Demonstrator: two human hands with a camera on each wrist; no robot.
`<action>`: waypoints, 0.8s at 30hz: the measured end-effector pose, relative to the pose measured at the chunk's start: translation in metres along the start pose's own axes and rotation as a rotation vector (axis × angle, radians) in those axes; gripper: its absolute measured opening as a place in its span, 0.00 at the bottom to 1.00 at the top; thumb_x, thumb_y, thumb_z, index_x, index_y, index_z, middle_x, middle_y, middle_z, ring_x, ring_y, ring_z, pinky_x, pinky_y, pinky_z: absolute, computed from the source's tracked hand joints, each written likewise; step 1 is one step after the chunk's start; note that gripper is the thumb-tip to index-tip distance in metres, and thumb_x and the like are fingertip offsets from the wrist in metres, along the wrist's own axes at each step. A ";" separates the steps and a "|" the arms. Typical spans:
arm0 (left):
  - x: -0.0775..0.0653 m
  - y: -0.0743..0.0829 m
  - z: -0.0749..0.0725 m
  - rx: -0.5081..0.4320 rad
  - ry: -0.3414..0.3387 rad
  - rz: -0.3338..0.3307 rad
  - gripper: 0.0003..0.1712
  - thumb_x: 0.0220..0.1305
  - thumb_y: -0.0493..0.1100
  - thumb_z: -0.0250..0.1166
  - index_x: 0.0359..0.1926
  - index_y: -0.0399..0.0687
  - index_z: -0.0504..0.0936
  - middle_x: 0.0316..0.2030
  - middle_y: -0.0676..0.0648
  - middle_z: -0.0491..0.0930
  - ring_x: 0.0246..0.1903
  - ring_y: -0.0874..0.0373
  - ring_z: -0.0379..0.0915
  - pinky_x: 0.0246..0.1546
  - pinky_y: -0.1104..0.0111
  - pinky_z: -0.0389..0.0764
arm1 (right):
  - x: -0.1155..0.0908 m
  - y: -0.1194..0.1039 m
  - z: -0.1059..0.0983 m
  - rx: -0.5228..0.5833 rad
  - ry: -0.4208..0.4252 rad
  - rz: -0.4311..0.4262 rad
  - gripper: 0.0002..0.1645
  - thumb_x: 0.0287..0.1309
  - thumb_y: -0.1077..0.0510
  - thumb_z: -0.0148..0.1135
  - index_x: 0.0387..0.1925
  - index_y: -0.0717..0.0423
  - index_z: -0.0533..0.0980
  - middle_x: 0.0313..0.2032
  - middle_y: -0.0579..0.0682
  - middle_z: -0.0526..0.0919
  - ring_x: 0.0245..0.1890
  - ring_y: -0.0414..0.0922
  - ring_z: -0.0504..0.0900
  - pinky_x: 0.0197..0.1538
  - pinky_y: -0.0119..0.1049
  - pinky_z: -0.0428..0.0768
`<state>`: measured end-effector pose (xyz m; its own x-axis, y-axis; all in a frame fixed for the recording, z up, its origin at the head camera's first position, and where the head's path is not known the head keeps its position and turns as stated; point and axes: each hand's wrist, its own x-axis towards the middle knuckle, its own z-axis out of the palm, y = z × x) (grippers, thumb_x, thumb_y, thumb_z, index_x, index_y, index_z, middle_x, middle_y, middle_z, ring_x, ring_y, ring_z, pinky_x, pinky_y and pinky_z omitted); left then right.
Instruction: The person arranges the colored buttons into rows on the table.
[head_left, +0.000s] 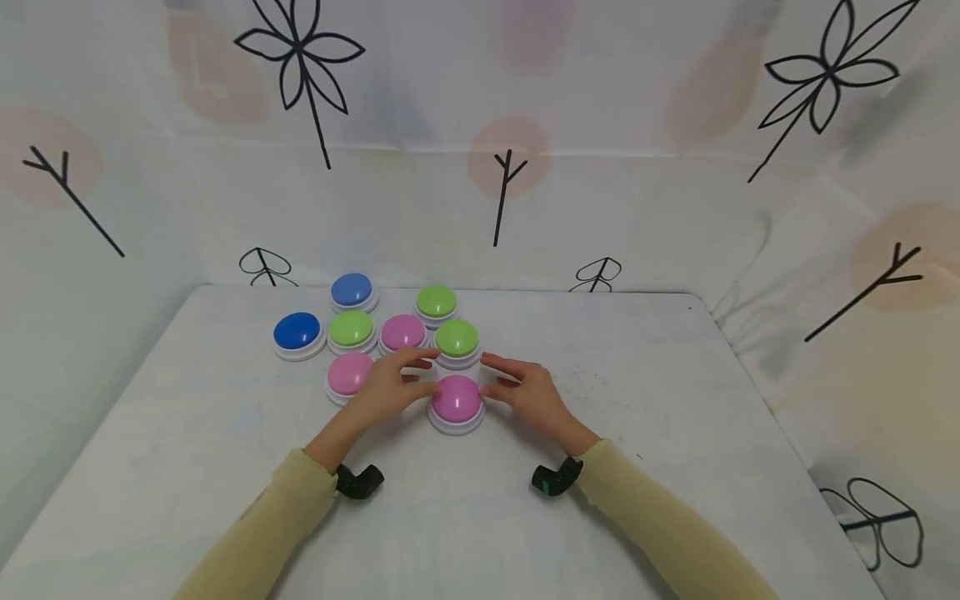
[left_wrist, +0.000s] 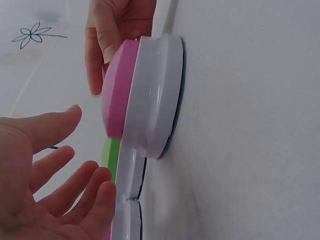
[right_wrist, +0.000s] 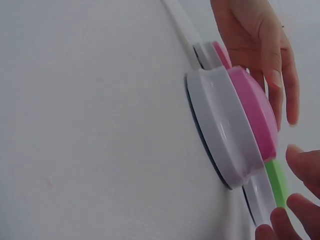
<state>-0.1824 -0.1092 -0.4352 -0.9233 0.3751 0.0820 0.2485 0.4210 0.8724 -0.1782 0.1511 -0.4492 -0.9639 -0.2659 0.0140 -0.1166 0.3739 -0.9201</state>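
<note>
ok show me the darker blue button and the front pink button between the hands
Darker blue button [head_left: 297, 331], head view: middle of its blue top
Front pink button [head_left: 457, 398], head view: middle of its pink top

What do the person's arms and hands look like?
Long, plain yellowish fabric sleeves cover both arms. A black, curved piece juts at the left wrist; a matching black one with a small green mark sits at the right. Left hand and right hand wear no gloves.
</note>
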 end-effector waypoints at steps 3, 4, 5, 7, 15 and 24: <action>0.008 -0.001 -0.002 0.001 0.021 -0.013 0.30 0.63 0.41 0.70 0.66 0.44 0.75 0.61 0.47 0.76 0.60 0.50 0.73 0.59 0.57 0.76 | 0.009 0.000 -0.002 0.022 0.023 0.012 0.31 0.54 0.62 0.74 0.62 0.54 0.78 0.60 0.47 0.79 0.64 0.46 0.74 0.60 0.39 0.76; 0.011 -0.001 -0.002 0.000 0.026 -0.015 0.30 0.63 0.40 0.70 0.66 0.44 0.74 0.62 0.47 0.76 0.60 0.51 0.72 0.60 0.57 0.75 | 0.011 0.001 -0.003 0.023 0.028 0.015 0.31 0.55 0.61 0.74 0.62 0.54 0.77 0.60 0.48 0.79 0.64 0.46 0.74 0.60 0.39 0.76; 0.013 -0.001 -0.002 0.004 0.031 -0.022 0.30 0.64 0.41 0.70 0.66 0.45 0.74 0.62 0.48 0.75 0.61 0.51 0.72 0.60 0.58 0.75 | 0.014 0.001 -0.003 0.022 0.035 0.022 0.31 0.56 0.61 0.73 0.62 0.53 0.77 0.60 0.47 0.79 0.64 0.46 0.74 0.61 0.39 0.76; 0.017 -0.002 -0.002 0.002 0.033 -0.035 0.30 0.64 0.41 0.69 0.67 0.46 0.74 0.63 0.48 0.74 0.63 0.52 0.70 0.62 0.59 0.73 | 0.020 0.001 -0.002 0.022 0.042 0.025 0.31 0.57 0.61 0.72 0.63 0.53 0.77 0.61 0.48 0.79 0.64 0.46 0.74 0.61 0.40 0.76; 0.031 0.001 -0.001 0.007 0.032 -0.068 0.33 0.65 0.43 0.68 0.70 0.51 0.71 0.67 0.44 0.71 0.66 0.50 0.67 0.62 0.60 0.73 | 0.042 0.000 0.007 0.055 0.086 0.014 0.30 0.58 0.62 0.71 0.63 0.54 0.76 0.62 0.49 0.78 0.65 0.45 0.72 0.63 0.38 0.74; 0.038 0.009 0.000 0.114 0.013 -0.103 0.34 0.63 0.45 0.70 0.70 0.54 0.71 0.66 0.43 0.72 0.59 0.47 0.73 0.58 0.57 0.77 | 0.058 0.001 0.016 -0.011 0.111 0.038 0.33 0.54 0.61 0.74 0.62 0.51 0.77 0.66 0.47 0.73 0.62 0.48 0.76 0.59 0.38 0.78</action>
<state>-0.2150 -0.0913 -0.4245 -0.9492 0.3147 0.0022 0.1835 0.5479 0.8162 -0.2303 0.1224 -0.4556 -0.9881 -0.1519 0.0225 -0.0811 0.3916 -0.9166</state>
